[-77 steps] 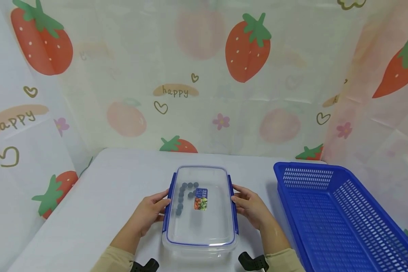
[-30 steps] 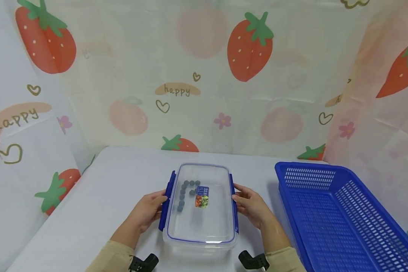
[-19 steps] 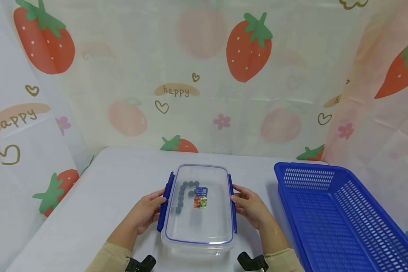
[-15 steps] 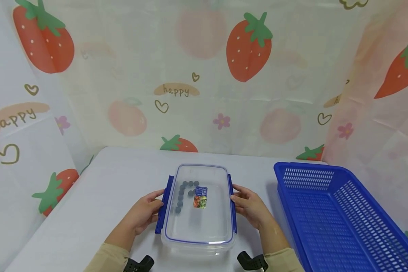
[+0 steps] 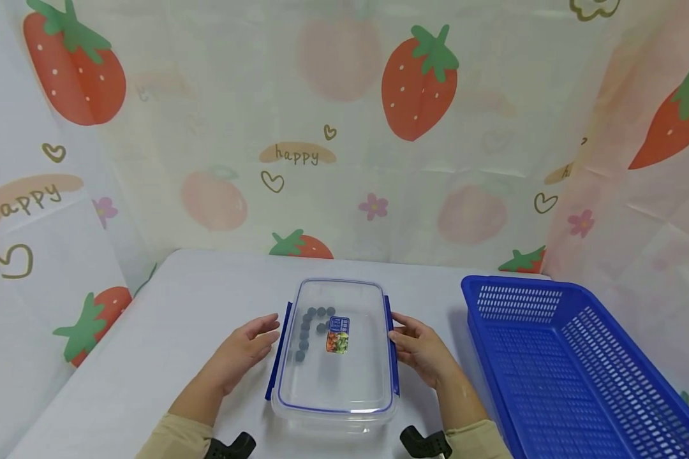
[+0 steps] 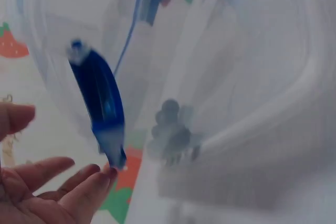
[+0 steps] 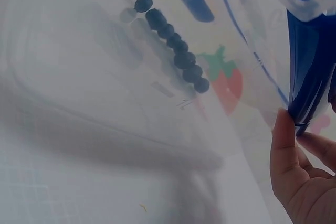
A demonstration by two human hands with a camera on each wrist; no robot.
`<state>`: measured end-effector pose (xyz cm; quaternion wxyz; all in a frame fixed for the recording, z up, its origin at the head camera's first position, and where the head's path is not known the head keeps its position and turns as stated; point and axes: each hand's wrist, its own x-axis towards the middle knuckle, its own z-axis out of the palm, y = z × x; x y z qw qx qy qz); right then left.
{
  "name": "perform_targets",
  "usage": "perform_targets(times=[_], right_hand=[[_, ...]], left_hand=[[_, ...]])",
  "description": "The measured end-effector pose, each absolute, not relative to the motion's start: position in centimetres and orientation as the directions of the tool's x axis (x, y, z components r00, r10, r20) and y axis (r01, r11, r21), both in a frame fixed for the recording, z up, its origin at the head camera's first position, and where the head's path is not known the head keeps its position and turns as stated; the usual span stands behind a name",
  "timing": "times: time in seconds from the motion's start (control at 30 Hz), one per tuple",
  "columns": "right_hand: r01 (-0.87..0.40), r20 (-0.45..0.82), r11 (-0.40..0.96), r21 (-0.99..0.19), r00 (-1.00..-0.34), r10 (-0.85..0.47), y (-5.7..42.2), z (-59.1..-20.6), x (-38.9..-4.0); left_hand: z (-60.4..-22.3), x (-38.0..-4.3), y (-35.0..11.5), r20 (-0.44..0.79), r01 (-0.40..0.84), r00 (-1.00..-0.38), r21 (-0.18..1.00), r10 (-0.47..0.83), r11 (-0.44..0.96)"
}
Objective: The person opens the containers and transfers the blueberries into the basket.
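Note:
A clear plastic food container (image 5: pixel 344 382) with a blue seal line and side latches lies on the white table. A coloured label (image 5: pixel 337 335) sits on its lid, and several small dark balls (image 5: pixel 304 335) show through it. My left hand (image 5: pixel 247 347) is beside the left latch (image 5: pixel 278 352), which slants outward; in the left wrist view, relaxed fingers (image 6: pixel 86 195) reach its lower tip, contact unclear. At the right side, my right hand (image 5: pixel 425 350) pinches the blue right latch (image 7: pixel 310 72) between thumb and finger. Some right fingertips are hidden behind the container.
A large blue perforated basket (image 5: pixel 522 285) stands on the right side of the white table (image 5: pixel 207 280). Behind and at both sides hangs a curtain with strawberry prints (image 5: pixel 419 89).
The left latch was flat against the container's side, then swung outward, and now hangs lower. My left hand has come off it and moved slightly left. My right hand stays at the right latch.

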<state>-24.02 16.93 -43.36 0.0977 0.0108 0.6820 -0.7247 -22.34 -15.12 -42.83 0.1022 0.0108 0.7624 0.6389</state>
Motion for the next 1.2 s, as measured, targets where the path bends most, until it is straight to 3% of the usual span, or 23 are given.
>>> perform_targets(times=[0.17,0.97,1.2], right_hand=[[0.155,-0.146,-0.055,-0.986,-0.98,-0.132,17.0,-43.3,-24.0],[0.167,-0.162,-0.027,-0.986,-0.977,-0.135,17.0,-43.4,-24.1],[0.161,-0.158,-0.013,-0.987,-0.978,-0.133,17.0,-43.1,-24.0]], left_hand=[[-42.3,-22.1,-14.3,-0.105,-0.069,-0.983,0.972,0.151,0.226],[-42.1,-21.6,-13.3,-0.122,-0.076,-0.985,0.942,0.124,0.327],[-41.9,-21.4,-13.2,-0.124,-0.08,-0.983,0.954,0.138,0.289]])
